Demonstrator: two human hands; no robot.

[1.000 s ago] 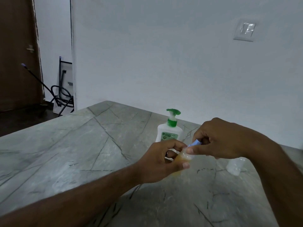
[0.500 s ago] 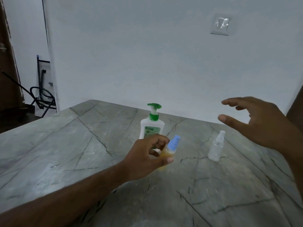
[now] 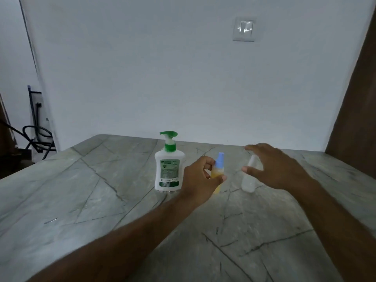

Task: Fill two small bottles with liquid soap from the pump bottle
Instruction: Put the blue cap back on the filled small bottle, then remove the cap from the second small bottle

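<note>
The white pump bottle [image 3: 168,168] with a green pump head stands upright on the marble table [image 3: 85,192]. Just right of it, my left hand [image 3: 200,180] grips a small bottle [image 3: 218,174] of yellow soap with a blue cap, its base at the table. A second small bottle [image 3: 249,180], clear and whitish with its cap on, stands further right. My right hand [image 3: 274,169] hovers beside and partly around this clear bottle with fingers spread; I cannot tell if it touches it.
A white wall with a switch plate [image 3: 243,29] rises behind the table's far edge. A brown panel [image 3: 358,123] stands at the right. Dark cables and a frame [image 3: 36,131] lie on the floor at the far left.
My right hand let go of the blue cap, swung out to the right, then came in beside the clear bottle. My left hand lowered the yellow-filled bottle toward the table.
</note>
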